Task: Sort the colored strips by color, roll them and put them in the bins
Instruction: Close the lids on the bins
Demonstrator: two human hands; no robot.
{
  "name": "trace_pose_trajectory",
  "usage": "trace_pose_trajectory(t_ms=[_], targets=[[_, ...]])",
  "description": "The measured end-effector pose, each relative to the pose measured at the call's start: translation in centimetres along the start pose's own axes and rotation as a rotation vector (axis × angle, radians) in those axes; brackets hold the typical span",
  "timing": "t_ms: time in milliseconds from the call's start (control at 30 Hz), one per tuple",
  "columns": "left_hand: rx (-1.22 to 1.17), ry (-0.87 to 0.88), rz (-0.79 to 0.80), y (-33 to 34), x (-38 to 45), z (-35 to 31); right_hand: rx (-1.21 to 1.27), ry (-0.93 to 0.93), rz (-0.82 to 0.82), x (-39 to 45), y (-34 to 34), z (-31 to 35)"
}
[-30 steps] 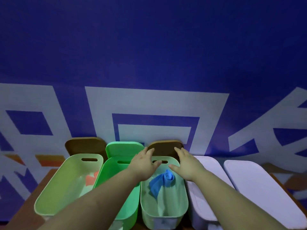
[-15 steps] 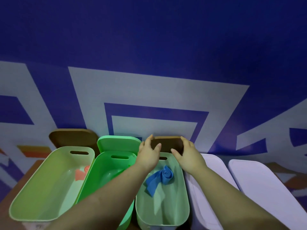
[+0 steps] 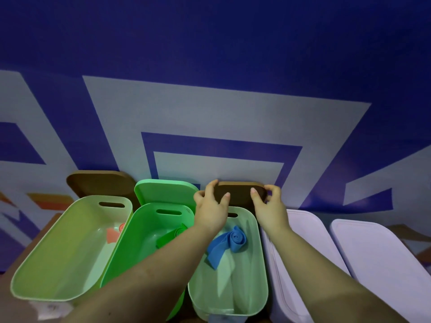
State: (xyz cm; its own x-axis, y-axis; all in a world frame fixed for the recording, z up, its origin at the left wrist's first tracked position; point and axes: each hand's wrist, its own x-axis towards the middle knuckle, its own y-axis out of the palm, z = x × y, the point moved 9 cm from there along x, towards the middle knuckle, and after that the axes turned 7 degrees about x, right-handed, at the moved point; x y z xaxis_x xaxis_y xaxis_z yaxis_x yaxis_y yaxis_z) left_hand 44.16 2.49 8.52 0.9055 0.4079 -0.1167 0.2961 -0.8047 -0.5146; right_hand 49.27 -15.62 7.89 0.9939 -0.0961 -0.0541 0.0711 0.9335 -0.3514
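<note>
A rolled blue strip (image 3: pixel 229 241) lies in the pale green bin (image 3: pixel 261 271) in the middle. A rolled green strip (image 3: pixel 171 235) sits in the bright green bin (image 3: pixel 140 229) to its left, and an orange strip (image 3: pixel 114 233) in the yellow-green bin (image 3: pixel 58 264) at far left. Behind the middle bin a brown lid (image 3: pixel 240 194) leans on the wall. My left hand (image 3: pixel 211 210) grips the lid's left edge and my right hand (image 3: pixel 271 208) grips its right edge.
Two white bins with closed lids (image 3: pixel 310 243) (image 3: pixel 382 259) stand to the right. A second brown lid (image 3: pixel 98 183) and a green lid (image 3: pixel 165 192) lean on the blue and white wall behind the left bins. The bins stand close together on a brown table.
Both hands reached past the middle bin to the brown lid and closed on its two edges. The view moved closer and tilted down.
</note>
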Motion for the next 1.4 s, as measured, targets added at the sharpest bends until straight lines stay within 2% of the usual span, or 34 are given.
trace_pose_trajectory(t_ms=[300, 600, 800, 1133, 1400], targets=[[-0.058, 0.048, -0.033, -1.2, -0.6, -1.6, 0.047, -0.050, -0.050, -0.8, -0.6, 1.2], [-0.070, 0.139, -0.067, -4.9, -3.7, -5.8, 0.126, -0.131, -0.122, -3.7, -3.7, 6.4], [-0.117, 0.173, -0.085, -7.6, -6.2, -6.7, 0.162, -0.167, -0.102, -6.5, -4.8, 7.8], [-0.041, 0.131, -0.051, -8.5, -10.6, -2.1, 0.133, -0.115, -0.058, -12.0, -5.2, 4.5], [0.206, 0.009, 0.079, -5.9, -12.8, 4.4, -0.094, -0.056, 0.001, -15.1, -3.7, -1.3]])
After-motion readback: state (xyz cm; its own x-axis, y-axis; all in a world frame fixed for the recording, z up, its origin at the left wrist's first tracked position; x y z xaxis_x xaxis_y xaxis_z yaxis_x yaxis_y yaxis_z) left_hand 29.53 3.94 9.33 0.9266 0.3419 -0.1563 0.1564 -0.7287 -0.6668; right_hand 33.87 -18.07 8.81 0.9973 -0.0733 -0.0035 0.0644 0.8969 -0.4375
